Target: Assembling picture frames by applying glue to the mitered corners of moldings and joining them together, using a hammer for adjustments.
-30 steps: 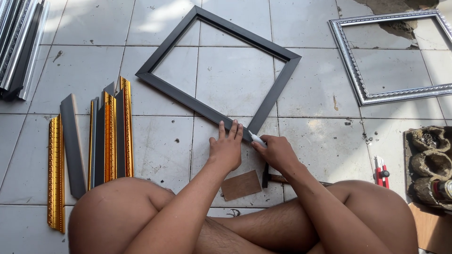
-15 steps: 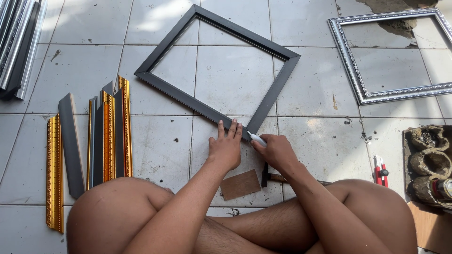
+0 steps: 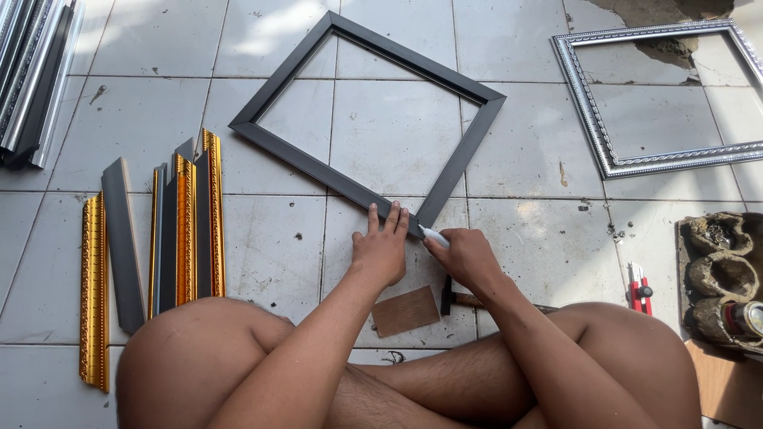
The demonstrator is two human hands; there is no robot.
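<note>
A dark grey picture frame [image 3: 296, 155] lies flat on the tiled floor, turned like a diamond with one corner toward me. My left hand [image 3: 381, 248] rests flat on the floor with its fingertips pressing on that near corner. My right hand [image 3: 465, 256] is closed around a small white tool [image 3: 434, 235], whose tip touches the same corner from the right. Under my right wrist a hammer [image 3: 447, 297] lies on the floor, partly hidden, beside a small brown board [image 3: 405, 311].
Several gold and grey moulding strips [image 3: 163, 230] lie at the left, more mouldings [image 3: 32, 71] at the far left top. A silver ornate frame [image 3: 664, 95] lies at the top right. A red cutter [image 3: 639, 290] and a tray of pots [image 3: 723, 278] sit at the right. My crossed legs fill the foreground.
</note>
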